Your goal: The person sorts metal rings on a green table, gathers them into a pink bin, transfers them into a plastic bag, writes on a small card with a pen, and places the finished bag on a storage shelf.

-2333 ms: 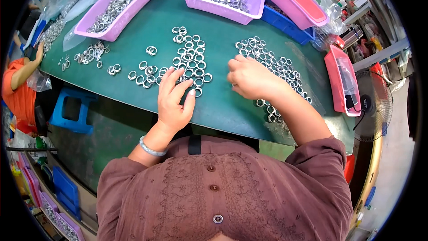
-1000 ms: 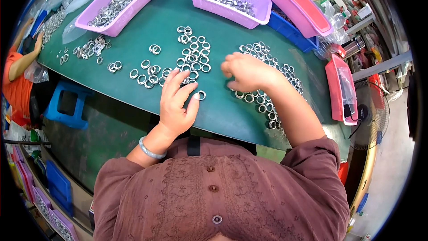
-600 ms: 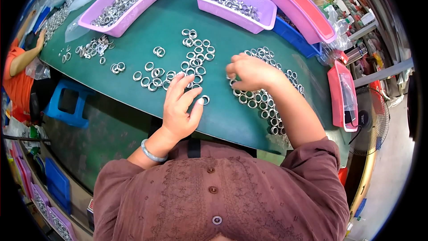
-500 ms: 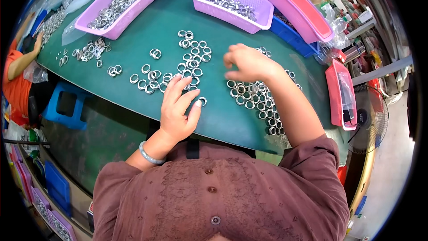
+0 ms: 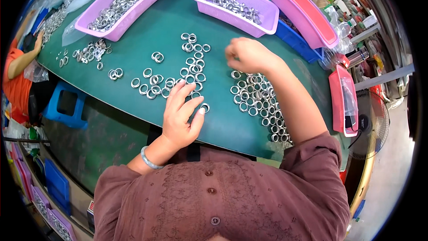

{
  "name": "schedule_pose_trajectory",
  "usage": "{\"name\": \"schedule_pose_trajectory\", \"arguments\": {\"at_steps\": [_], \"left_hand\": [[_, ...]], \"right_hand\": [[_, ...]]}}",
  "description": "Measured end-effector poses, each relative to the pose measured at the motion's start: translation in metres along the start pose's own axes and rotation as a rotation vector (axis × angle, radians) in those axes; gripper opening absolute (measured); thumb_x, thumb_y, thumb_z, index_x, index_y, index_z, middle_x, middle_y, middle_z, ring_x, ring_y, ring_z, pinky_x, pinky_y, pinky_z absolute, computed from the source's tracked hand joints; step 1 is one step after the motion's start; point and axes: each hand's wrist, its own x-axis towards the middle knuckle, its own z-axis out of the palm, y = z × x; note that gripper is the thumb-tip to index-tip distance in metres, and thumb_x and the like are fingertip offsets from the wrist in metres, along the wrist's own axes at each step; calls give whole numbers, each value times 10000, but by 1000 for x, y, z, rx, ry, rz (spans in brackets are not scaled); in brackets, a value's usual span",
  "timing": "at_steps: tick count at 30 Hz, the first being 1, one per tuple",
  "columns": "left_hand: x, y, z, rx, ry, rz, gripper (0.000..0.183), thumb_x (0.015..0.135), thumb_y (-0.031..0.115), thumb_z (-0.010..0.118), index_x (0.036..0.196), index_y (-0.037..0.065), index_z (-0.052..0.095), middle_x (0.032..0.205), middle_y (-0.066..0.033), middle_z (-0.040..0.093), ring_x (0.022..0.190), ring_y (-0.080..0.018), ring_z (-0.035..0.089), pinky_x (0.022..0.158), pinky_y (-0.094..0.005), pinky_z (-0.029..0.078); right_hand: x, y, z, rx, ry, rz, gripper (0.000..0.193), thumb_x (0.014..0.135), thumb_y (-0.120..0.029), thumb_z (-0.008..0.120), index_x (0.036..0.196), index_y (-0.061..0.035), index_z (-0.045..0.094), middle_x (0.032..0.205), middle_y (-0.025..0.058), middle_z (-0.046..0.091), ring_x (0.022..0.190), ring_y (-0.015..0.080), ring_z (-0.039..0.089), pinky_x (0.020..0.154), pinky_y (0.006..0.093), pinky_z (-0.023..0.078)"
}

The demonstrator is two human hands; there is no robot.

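On a green tabletop [image 5: 223, 130], the left hand [image 5: 182, 118] spreads its fingers, palm down, at scattered silver metal rings [image 5: 194, 68], thumb by a lone ring [image 5: 208, 108], while the right hand [image 5: 246, 55], fingers curled, any hold hidden, bends beside a denser ring cluster [image 5: 256, 96] partly behind its forearm, left of a pink plastic basket [image 5: 337, 102].

Rings [image 5: 257, 97] silver; tabletop [image 5: 227, 129] green; baskets [image 5: 228, 16] lilac; shirt [image 5: 267, 192] brown, flower-embroidered; stool [image 5: 70, 90] bright blue.
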Motion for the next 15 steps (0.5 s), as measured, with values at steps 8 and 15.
{"name": "schedule_pose_trajectory", "arguments": {"at_steps": [8,15], "left_hand": [[1,0,0,-28,2,-19,239,704,35,635,942,12,644,1166,-179,565,1162,-403,473,986,-464,358],[2,-1,-4,-50,2,-4,263,680,11,642,943,12,644,1161,-171,568,1151,-402,479,971,-453,370]], "right_hand": [[41,1,32,176,343,-208,199,742,-69,621,941,-86,626,967,100,566,986,304,545,828,404,460],[36,9,-1,-87,168,-102,147,731,-129,622,848,-43,605,878,120,574,917,311,570,784,418,470]]}}
